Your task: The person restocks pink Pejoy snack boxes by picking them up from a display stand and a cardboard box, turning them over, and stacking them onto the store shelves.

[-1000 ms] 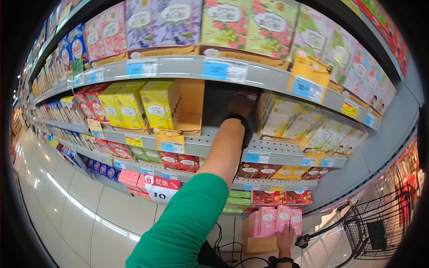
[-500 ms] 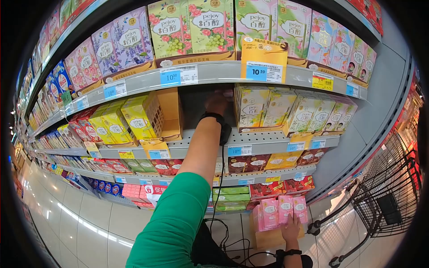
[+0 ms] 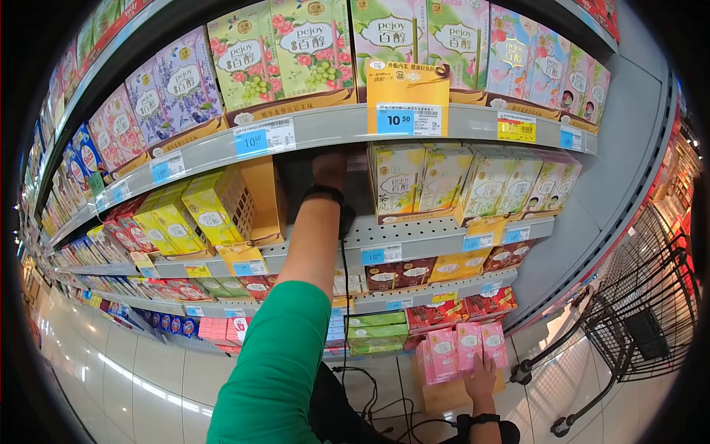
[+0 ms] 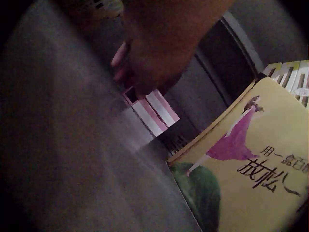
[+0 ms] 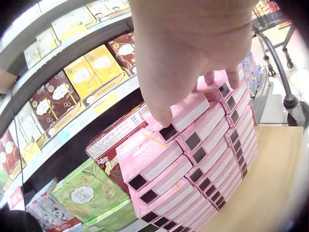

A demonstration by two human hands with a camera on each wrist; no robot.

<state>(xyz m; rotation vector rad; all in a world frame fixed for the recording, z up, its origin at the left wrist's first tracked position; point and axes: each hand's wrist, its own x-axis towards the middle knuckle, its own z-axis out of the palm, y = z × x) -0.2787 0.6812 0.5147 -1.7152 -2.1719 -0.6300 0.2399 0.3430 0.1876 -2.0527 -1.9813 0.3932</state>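
Pink boxes (image 5: 212, 145), stacked in layers with their ends outward, stand in an open cardboard carton (image 3: 444, 399) at the lower right of the head view. The right hand (image 5: 193, 53) rests over the top layer, its thumb at a box's near end and its fingers bent down farther along, grasping the box between them. To the left of this stack in the right wrist view lie green boxes (image 5: 87, 195) and a dark red box (image 5: 118, 137).

Above, near the centre of the head view, the left hand (image 3: 330, 170) reaches into a gap in the shelf (image 3: 414, 231). In the left wrist view it touches pink-and-white boxes (image 4: 157, 113); its fingers are partly hidden, and whether they grasp or are released cannot be told. A yellow display carton (image 4: 241, 169), printed with a figure in a pink dress, stands at the lower right of that view.

In the head view, yellow-green boxes (image 3: 222, 203) flank the gap at left, pale boxes (image 3: 399, 177) at right. A green sleeve (image 3: 274, 355) covers the left upper arm. A wire shopping cart (image 3: 640, 325) stands at the right edge.
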